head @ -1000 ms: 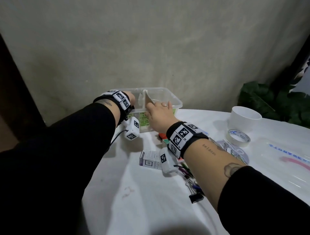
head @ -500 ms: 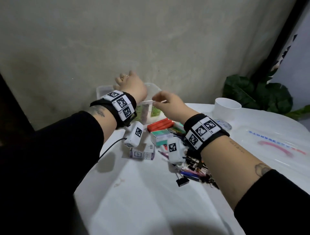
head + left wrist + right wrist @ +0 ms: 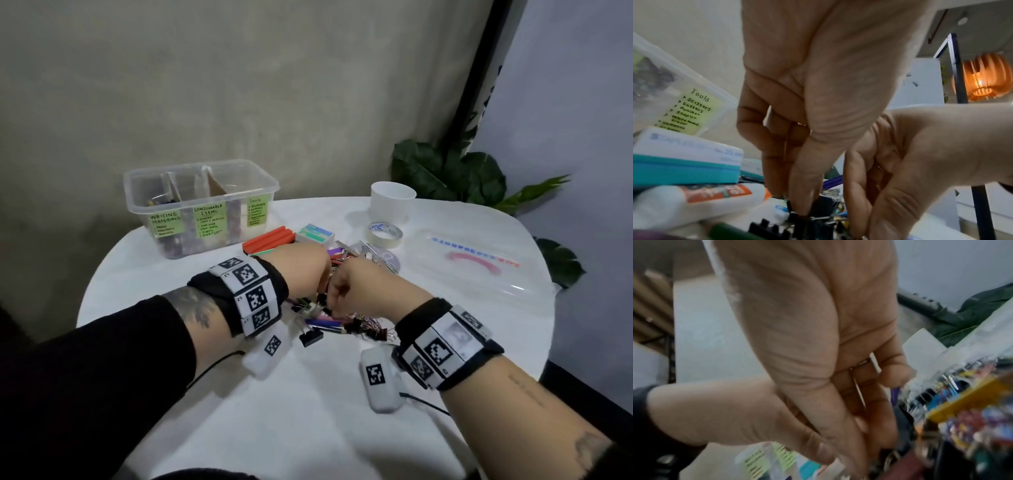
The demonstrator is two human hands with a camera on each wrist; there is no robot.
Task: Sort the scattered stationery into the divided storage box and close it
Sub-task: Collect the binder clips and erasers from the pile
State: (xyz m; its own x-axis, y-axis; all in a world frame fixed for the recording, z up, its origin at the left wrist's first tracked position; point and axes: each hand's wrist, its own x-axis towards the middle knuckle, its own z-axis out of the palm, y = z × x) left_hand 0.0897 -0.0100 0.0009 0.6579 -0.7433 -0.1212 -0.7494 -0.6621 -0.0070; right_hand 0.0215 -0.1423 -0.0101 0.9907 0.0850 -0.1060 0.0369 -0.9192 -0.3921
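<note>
The clear divided storage box (image 3: 202, 205) stands open at the table's far left, with green labels on its front, one reading "Tools" (image 3: 692, 112). A pile of scattered stationery (image 3: 335, 318) lies mid-table: black binder clips (image 3: 803, 216), pens, paper clips. My left hand (image 3: 317, 286) hangs over the pile, its thumb and fingers pinching black binder clips (image 3: 797, 209). Close beside it my right hand (image 3: 334, 301) is curled, fingertips down in the same clips (image 3: 898, 426). The right wrist view is blurred.
Red markers (image 3: 270, 240) and a teal staples box (image 3: 315, 236) lie in front of the box. A glue bottle (image 3: 705, 199) is beside my left hand. A white cup (image 3: 393, 202), tape roll (image 3: 385, 234) and the clear lid (image 3: 479, 267) sit right. Plant (image 3: 455, 174) behind.
Both hands left the storage box and came back toward me, dropping onto the stationery pile. They now sit side by side with fingers in the binder clips.
</note>
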